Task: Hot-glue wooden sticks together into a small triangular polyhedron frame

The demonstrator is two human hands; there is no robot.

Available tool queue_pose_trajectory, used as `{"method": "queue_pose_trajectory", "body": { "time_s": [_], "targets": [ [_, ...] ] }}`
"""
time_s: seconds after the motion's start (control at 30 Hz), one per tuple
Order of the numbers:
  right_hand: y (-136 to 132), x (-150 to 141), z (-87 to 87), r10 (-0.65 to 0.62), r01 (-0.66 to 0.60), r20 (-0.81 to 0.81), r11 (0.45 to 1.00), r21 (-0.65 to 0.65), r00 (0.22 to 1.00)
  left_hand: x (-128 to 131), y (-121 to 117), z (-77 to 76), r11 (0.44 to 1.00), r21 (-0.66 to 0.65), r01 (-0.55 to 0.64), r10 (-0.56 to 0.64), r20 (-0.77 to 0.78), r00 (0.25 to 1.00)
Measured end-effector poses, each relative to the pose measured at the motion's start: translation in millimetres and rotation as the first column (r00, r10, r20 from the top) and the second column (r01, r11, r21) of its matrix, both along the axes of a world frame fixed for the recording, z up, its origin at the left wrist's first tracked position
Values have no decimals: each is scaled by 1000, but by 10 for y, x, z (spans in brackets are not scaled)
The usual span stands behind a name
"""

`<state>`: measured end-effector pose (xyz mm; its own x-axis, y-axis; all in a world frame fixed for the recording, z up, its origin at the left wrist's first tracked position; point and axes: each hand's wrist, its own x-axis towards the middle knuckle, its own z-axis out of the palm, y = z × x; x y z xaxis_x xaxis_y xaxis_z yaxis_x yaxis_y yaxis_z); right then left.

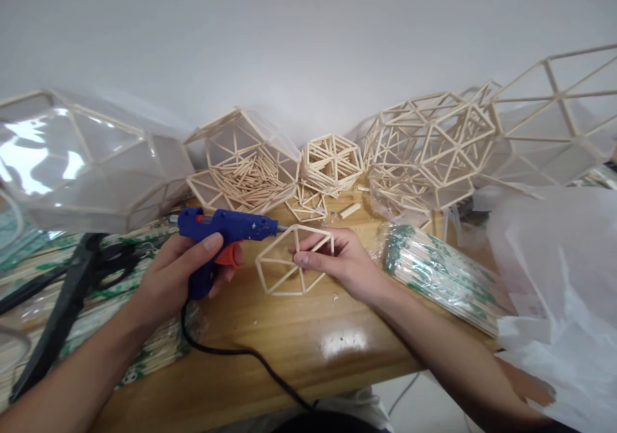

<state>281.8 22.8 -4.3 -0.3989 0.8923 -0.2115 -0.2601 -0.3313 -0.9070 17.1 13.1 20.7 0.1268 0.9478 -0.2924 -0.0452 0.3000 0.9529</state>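
Observation:
My left hand [180, 263] is wrapped round the handle of a blue hot glue gun [226, 223] with an orange trigger. The gun's nozzle points right and meets the top edge of a hexagonal frame of thin wooden sticks [281, 292], or lies just beside it; I cannot tell which. Thumb and fingers of my right hand [344, 259] pinch that frame near its middle, where its spokes join. It is held tilted up above the wooden table [308, 343]. From the gun a black cord [241, 352] runs down to the table's front edge.
Behind stand a stick basket of short sticks [253, 179], a small stick ball [333, 163] and larger stick lattices [434, 137]. A film-covered lattice [96, 163] is at left. Packaged sticks [443, 275] and white plastic [559, 291] lie right; black scissors [113, 266] lie left.

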Motion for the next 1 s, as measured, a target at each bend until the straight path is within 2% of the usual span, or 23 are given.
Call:
{"method": "queue_pose_trajectory", "body": {
  "time_s": [0.23,0.47,0.67,0.8,0.9,1.0],
  "targets": [
    [29,3,-90,4,-5,-118,1000,-11,993,-31,6,-21,998,19,-57,56,32,998],
    [23,-4,-92,-17,16,-85,1000,-18,996,42,52,25,978,92,-190,191,-8,982],
    [10,0,-62,11,-17,-91,997,-69,996,59,31,63,949,131,-287,282,54,958],
    [12,-10,-33,42,-42,3,998,-47,999,75,11,50,943,192,-271,266,50,963],
    [18,-32,-48,0,3,59,999,-49,998,35,-38,-55,921,300,-249,259,8,966],
    [25,-50,-77,-92,96,93,995,-35,991,-62,-98,-204,897,432,-97,205,-210,956]
  ]
}}
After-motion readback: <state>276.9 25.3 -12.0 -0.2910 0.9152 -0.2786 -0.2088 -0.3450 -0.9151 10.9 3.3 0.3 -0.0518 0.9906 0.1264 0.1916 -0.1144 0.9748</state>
